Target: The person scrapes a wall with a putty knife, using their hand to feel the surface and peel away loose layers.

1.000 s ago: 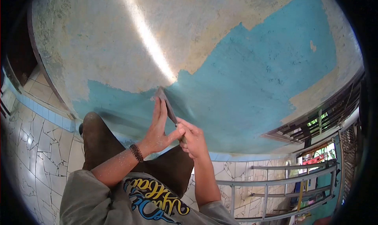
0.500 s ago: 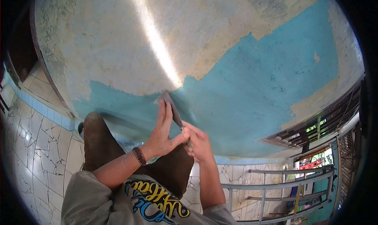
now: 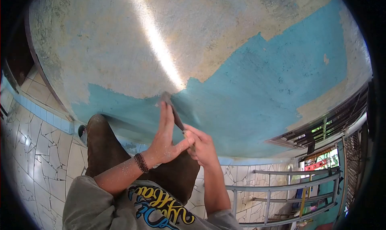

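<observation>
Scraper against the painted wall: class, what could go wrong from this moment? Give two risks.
1. The left hand presses its fingers flat along the scraper while the right hand grips its handle; if the blade skids on the wall, those fingers may be cut.
2. Pale specks dot the left forearm; such dust could reach eyes or lungs.

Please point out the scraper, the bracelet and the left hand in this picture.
scraper (image 3: 166,97): head view, top end of the blade.
bracelet (image 3: 140,162): head view, middle of the band.
left hand (image 3: 164,140): head view, back of the hand.
</observation>
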The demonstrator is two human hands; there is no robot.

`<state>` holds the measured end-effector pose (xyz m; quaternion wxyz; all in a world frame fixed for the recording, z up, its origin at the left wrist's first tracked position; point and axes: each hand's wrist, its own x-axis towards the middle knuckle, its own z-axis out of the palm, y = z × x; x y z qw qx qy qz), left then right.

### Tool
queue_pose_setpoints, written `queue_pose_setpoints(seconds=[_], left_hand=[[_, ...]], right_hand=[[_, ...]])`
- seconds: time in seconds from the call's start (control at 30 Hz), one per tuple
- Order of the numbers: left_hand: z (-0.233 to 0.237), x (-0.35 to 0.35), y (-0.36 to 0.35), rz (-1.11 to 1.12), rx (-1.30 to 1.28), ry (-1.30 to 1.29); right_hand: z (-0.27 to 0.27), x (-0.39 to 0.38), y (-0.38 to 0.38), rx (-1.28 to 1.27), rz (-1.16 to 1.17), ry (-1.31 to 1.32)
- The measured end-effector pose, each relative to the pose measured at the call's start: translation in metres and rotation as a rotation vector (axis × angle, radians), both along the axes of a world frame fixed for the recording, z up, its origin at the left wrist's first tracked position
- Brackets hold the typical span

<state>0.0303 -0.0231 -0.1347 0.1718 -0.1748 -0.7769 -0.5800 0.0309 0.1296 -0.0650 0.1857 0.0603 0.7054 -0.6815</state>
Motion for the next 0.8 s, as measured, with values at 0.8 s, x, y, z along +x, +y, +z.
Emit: queue_pose_setpoints(seconds=[0.8], left_hand=[[0.003,0.002,-0.007,-0.006,0.043,0.015]], right_hand=[[0.001,0.003,-0.002,-0.012,-0.006,-0.048]])
